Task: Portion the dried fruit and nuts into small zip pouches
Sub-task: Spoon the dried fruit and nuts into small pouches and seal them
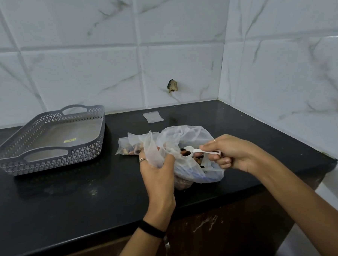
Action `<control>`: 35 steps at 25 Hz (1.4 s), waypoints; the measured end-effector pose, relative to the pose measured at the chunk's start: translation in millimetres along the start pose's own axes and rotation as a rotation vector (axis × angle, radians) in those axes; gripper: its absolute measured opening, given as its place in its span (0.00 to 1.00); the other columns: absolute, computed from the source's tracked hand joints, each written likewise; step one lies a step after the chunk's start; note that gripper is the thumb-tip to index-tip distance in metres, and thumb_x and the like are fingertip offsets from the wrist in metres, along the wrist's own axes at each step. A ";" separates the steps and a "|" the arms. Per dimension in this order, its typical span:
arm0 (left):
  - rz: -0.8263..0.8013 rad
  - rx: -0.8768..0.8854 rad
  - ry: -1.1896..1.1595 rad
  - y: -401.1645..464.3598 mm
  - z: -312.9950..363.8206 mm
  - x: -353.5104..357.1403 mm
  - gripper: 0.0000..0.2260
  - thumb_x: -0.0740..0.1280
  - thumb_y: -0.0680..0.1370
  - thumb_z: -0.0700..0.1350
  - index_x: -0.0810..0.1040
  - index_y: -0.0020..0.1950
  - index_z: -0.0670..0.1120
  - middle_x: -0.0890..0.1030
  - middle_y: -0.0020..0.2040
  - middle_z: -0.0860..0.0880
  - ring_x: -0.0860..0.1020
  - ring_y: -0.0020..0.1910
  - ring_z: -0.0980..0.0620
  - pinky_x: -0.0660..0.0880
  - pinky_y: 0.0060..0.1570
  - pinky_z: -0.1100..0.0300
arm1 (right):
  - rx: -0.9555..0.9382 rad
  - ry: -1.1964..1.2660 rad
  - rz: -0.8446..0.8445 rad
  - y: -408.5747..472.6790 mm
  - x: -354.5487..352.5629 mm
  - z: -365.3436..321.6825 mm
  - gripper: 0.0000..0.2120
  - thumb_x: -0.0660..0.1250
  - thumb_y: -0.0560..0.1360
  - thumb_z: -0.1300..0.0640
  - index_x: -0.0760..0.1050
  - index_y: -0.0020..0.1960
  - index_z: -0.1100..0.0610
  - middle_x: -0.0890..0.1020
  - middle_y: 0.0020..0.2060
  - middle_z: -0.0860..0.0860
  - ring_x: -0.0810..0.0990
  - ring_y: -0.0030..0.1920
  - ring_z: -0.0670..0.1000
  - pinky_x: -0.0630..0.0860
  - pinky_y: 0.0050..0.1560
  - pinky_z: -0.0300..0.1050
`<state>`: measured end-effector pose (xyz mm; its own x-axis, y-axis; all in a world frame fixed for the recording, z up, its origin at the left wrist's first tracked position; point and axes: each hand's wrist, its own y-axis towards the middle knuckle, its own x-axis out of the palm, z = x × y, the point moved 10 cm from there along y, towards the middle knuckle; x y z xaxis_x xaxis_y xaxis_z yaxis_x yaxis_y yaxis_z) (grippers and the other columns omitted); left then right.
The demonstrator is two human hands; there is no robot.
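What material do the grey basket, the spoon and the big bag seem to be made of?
Grey basket: looks like moulded matte plastic, with lattice-cut walls. Spoon: probably white plastic, thin and slightly glossy. Big bag: thin translucent plastic film, crumpled, its contents showing through.

Tray (97, 120) left of bag (186, 138); pouch (153, 117) behind.

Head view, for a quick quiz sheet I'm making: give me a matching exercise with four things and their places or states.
Things:
1. tray
2. spoon
3. empty pouch
4. big bag

Places or states:
A. held in the right hand
B. lying flat near the wall
C. gripped at its rim by the left hand
D. at the counter's left, nothing in it

Pairs: 1-D, 2-A, 3-B, 4-C
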<state>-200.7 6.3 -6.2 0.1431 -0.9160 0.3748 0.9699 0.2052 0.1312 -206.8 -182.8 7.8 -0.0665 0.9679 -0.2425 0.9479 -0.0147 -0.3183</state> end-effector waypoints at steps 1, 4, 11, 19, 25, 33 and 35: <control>0.010 0.015 0.003 -2.6 1.0 -1.7 0.21 0.69 0.73 0.34 0.73 0.64 0.48 0.81 0.55 0.52 0.81 0.52 0.58 0.79 0.54 0.55 | -0.006 -0.005 -0.001 -1.2 -1.8 -1.4 0.11 0.64 0.78 0.57 0.81 0.48 0.64 0.66 0.23 0.50 0.57 0.20 0.44 0.54 0.22 0.37; -0.024 0.035 0.047 -5.9 1.9 -4.8 0.20 0.69 0.73 0.33 0.73 0.59 0.53 0.80 0.54 0.54 0.80 0.51 0.59 0.78 0.54 0.55 | -0.025 -0.030 0.023 -6.8 -10.5 -3.6 0.12 0.64 0.78 0.57 0.80 0.52 0.65 0.66 0.23 0.49 0.57 0.20 0.45 0.54 0.23 0.37; -0.150 0.141 0.201 -10.3 17.4 -17.2 0.18 0.72 0.73 0.38 0.73 0.57 0.54 0.81 0.52 0.54 0.81 0.51 0.58 0.80 0.49 0.58 | -0.222 0.012 0.037 -39.4 -7.8 -38.8 0.13 0.63 0.77 0.57 0.84 0.41 0.59 0.62 0.24 0.51 0.55 0.22 0.46 0.52 0.24 0.39; -0.074 0.264 0.469 -10.4 31.4 -31.7 0.22 0.72 0.71 0.44 0.70 0.63 0.49 0.73 0.60 0.50 0.74 0.60 0.52 0.75 0.60 0.48 | -0.352 0.019 -0.134 -72.6 54.8 -75.8 0.12 0.64 0.76 0.54 0.84 0.40 0.56 0.61 0.23 0.49 0.55 0.22 0.45 0.53 0.24 0.37; -0.072 0.253 0.431 -10.7 32.9 -34.8 0.26 0.72 0.66 0.53 0.71 0.62 0.50 0.75 0.60 0.50 0.75 0.60 0.54 0.76 0.59 0.51 | -0.336 -0.096 -0.052 -67.3 55.9 -70.5 0.12 0.64 0.77 0.54 0.84 0.43 0.58 0.62 0.22 0.48 0.57 0.21 0.44 0.57 0.22 0.34; -0.077 0.241 0.412 -8.2 32.0 -36.4 0.20 0.74 0.70 0.46 0.69 0.55 0.59 0.74 0.58 0.53 0.75 0.56 0.60 0.76 0.53 0.64 | -0.370 -0.240 0.079 -66.5 52.5 -73.1 0.10 0.65 0.77 0.57 0.83 0.43 0.58 0.67 0.21 0.46 0.63 0.21 0.42 0.61 0.23 0.31; -0.095 0.241 0.448 -8.3 31.8 -34.7 0.22 0.74 0.70 0.43 0.67 0.54 0.60 0.73 0.57 0.54 0.74 0.55 0.62 0.73 0.49 0.71 | -0.440 -0.395 0.124 -65.8 57.3 -79.8 0.10 0.64 0.77 0.55 0.84 0.43 0.55 0.76 0.26 0.41 0.73 0.26 0.41 0.68 0.30 0.30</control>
<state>-219.9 47.3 8.8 0.1783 -0.9813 -0.0723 0.9172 0.1392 0.3733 -248.2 -106.3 87.9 0.0216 0.7981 -0.6021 0.9903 0.0658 0.1226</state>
